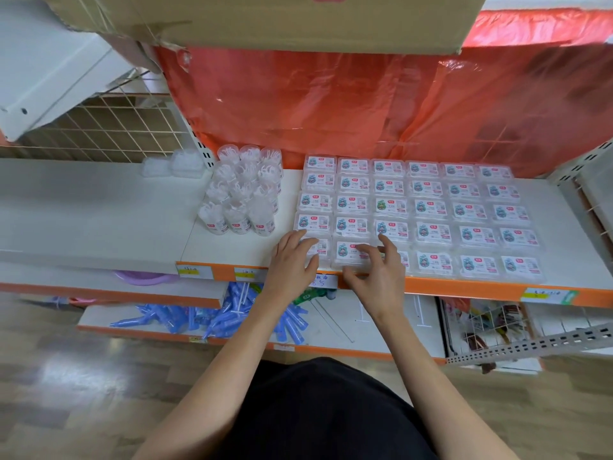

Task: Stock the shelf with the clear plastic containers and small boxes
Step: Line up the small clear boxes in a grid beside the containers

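— How was the right-hand grip (378, 270)?
— Fingers curled over a small clear plastic box with a pink-and-blue label (351, 257), thumb at its front edge, pinching it. The left-hand grip (293, 260) lay open, straight fingers resting on the neighbouring corner box (321, 248).
— Where?
— In the front row on the white, orange-edged shelf (232, 247). Clear round plastic containers (242, 197) stood near on the left.

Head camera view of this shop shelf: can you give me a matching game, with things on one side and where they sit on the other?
Things:
1 clear round tubs
2 green-labelled box
3 blue packets
4 cardboard carton

Places:
A on the lower shelf
B above the red plastic sheet
C amid the blue-labelled flat boxes
D just left of those flat boxes

Pairs: 1-D; 2-C; 3-A; 4-B
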`<state>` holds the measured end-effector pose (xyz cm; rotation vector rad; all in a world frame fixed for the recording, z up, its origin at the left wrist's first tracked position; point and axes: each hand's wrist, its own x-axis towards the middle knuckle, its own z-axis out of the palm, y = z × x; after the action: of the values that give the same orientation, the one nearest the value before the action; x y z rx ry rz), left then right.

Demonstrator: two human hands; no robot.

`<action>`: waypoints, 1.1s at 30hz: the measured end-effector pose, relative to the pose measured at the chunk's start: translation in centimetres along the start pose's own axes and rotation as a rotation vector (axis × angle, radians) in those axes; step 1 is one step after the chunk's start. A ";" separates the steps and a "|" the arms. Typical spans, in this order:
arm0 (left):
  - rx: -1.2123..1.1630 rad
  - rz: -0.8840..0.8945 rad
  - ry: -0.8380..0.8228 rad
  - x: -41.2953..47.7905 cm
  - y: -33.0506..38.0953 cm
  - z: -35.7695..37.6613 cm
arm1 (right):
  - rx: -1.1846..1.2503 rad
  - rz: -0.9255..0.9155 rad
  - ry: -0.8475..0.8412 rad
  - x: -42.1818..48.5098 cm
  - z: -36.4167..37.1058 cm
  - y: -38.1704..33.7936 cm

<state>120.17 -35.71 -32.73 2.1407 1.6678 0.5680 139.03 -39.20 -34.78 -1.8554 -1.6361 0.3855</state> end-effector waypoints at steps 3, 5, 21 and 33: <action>0.020 0.007 0.052 0.1 -0.1 -1.1 | 0.043 -0.040 0.069 0.4 -0.4 -1.1; 0.036 -0.031 0.092 0.0 -0.6 -2.0 | 0.081 -0.074 0.115 0.9 -0.4 -2.5; 0.212 -0.279 0.326 -2.8 -19.9 -15.9 | 0.174 -0.421 -0.099 4.3 12.7 -23.7; 0.345 -0.201 0.059 6.8 -36.4 -21.7 | -0.271 -0.328 -0.281 12.6 26.7 -35.5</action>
<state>80.33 -19.77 -32.45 2.1599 2.1135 0.3040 97.72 -18.90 -30.64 -1.7334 -2.2384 0.3028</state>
